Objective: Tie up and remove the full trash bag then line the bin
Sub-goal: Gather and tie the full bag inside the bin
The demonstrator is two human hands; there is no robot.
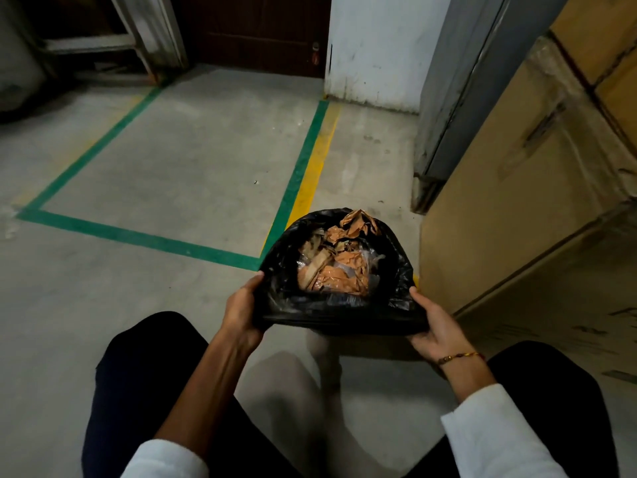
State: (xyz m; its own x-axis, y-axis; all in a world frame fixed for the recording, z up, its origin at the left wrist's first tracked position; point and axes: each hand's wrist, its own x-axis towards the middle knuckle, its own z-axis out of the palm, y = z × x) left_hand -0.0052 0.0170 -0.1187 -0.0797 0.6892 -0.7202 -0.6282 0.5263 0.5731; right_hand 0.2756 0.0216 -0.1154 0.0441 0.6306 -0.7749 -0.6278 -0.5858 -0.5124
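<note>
Because the black trash bag [339, 305] must be tied before it comes out, I hold its rim at both sides, low centre of the frame: my left hand [243, 312] and right hand [436, 327] each have fingers curled on the plastic, keeping crumpled brown paper [339, 267] from spilling. The bin itself is hidden.

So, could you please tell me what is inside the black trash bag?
Crumpled orange-brown paper and clear plastic film fill the black trash bag; anything beneath that top layer is covered.
</note>
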